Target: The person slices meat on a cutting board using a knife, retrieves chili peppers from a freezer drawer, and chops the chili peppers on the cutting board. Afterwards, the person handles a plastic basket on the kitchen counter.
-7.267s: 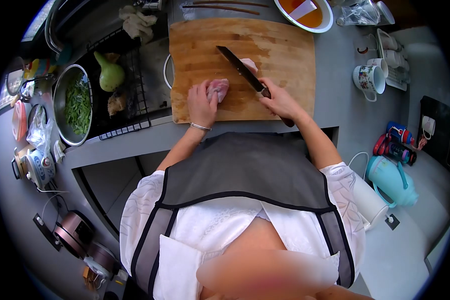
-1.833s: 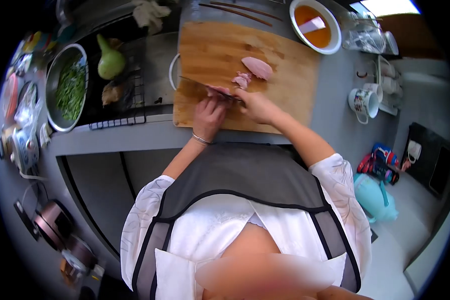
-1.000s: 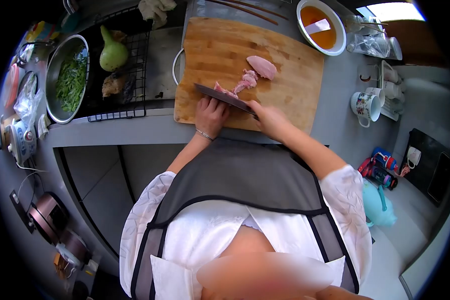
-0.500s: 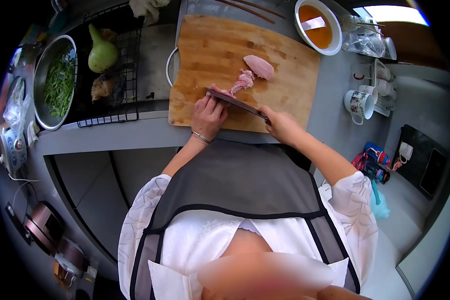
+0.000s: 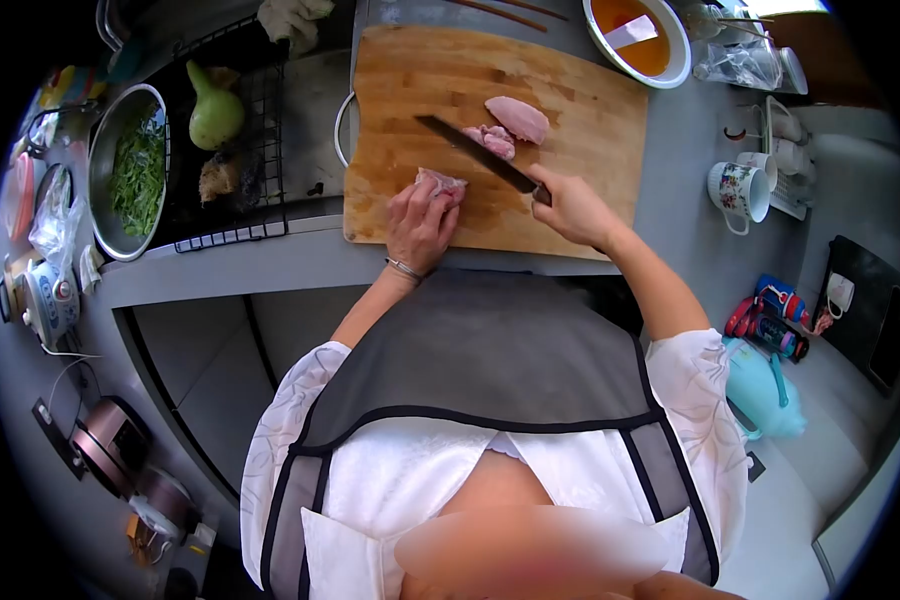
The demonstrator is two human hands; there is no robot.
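My left fingers point(image 5: 417, 206) hold the meat point(image 5: 444, 184) at their tips, partly covered; my right fingers point(image 5: 552, 181) grip the knife point(image 5: 480, 154), handle point(image 5: 541, 195) mostly hidden.

Half a second ago the knife point(image 5: 482, 158) lay against the meat chunk point(image 5: 442, 183) under the left hand point(image 5: 420, 228); now the right hand point(image 5: 574, 208) has carried it clear, the blade slanting close by the small meat pieces point(image 5: 494, 142). Those pieces, earlier strung out towards the chunk, now sit bunched beside the larger slab point(image 5: 520, 118).
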